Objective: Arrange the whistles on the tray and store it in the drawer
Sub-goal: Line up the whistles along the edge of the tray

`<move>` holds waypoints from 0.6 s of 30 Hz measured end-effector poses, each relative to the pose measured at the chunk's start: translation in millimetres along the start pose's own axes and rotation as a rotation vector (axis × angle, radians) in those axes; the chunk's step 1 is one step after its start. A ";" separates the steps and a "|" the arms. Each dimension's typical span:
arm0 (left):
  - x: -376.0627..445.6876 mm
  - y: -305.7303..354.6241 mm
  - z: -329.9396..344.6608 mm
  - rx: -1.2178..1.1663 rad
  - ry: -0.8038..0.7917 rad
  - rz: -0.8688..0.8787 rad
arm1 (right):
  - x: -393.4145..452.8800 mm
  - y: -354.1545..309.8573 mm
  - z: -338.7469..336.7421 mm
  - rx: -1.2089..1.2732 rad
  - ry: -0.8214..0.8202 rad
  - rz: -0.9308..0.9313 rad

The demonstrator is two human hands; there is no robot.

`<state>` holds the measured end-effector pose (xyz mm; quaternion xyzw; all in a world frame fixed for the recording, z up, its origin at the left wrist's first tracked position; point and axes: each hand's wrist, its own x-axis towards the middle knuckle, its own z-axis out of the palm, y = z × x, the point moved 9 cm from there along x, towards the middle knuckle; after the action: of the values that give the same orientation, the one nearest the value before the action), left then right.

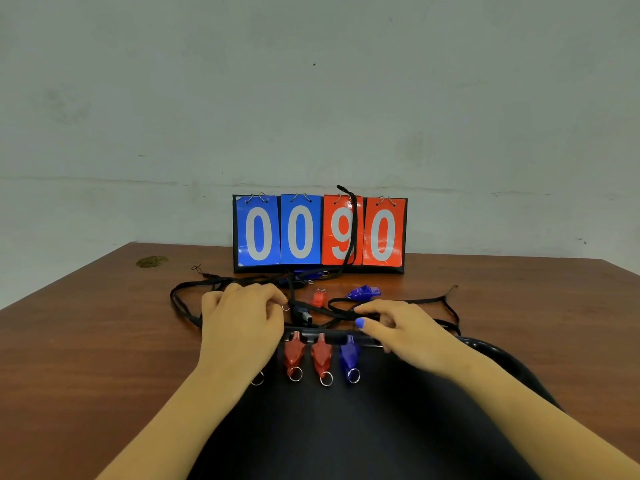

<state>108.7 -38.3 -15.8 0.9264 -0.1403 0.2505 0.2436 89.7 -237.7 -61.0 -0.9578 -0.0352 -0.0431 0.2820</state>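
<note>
Both grips pinch the tangled black cords: left hand, right hand; still arranging, so free another whistle for your tray.

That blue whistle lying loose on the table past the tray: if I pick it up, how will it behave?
The blue whistle looks like small moulded plastic, so probably light and stiff. A black cord appears attached and tangled with others, so it will likely drag or snag. Its glossy, rounded body may slip or rock if pushed.

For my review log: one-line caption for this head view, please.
Both hands, left hand and right hand, work tangled black lanyards behind three whistles lined on a black tray.
</note>
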 end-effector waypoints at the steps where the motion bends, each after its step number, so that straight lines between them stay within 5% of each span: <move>1: 0.4 2.0 -0.8 -0.006 -0.005 0.005 | 1.2 0.7 -4.9 -0.058 0.045 -0.003; 8: 4.6 14.3 3.9 -0.005 -0.062 0.078 | 6.7 -3.9 -0.6 -0.410 0.076 -0.100; 18: 34.1 -10.8 69.2 -0.073 -0.529 -0.048 | 31.1 11.8 6.8 -0.207 -0.095 -0.015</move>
<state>168.7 -70.0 -54.0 0.9533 -0.1862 -0.0114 0.2374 122.1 -242.6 -69.9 -0.9825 -0.0509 -0.0030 0.1793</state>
